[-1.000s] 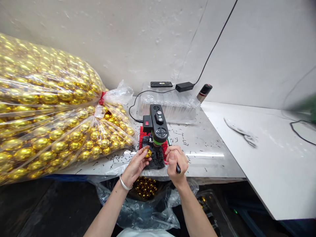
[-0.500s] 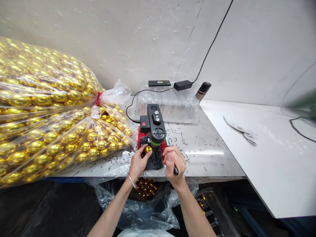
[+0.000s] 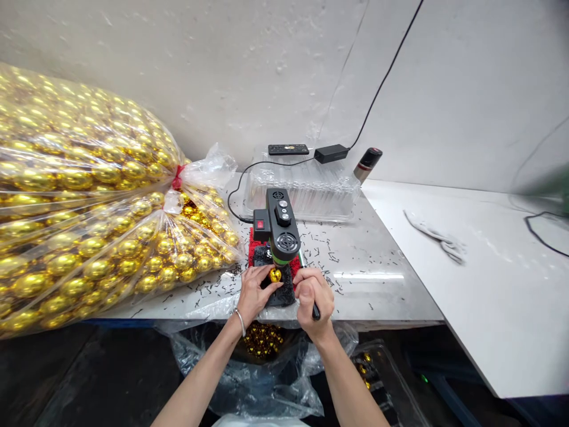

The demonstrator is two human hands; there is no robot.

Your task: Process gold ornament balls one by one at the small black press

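Observation:
A small shiny gold ball [image 3: 275, 275] sits between the thumb and fingers of my left hand [image 3: 254, 290], just below the round head of a black machine [image 3: 283, 228]. My right hand [image 3: 315, 298] is wrapped round the black-gripped lever [image 3: 316, 311] on the machine's right side. The machine stands on a base with red matting [image 3: 258, 239] and black bits on it. The underside of the machine's head is partly hidden from above.
Clear bags of gold balls [image 3: 95, 237] fill the left. Behind the machine are a clear plastic box [image 3: 306, 196], a black adapter [image 3: 331, 153] and a can [image 3: 368, 163]. A glove [image 3: 438, 238] lies right. An open bag of gold pieces [image 3: 263, 340] hangs below the edge.
My left hand has moved slightly right with the gold ball, bringing it under the front of the machine's head. My right hand has stayed on the lever.

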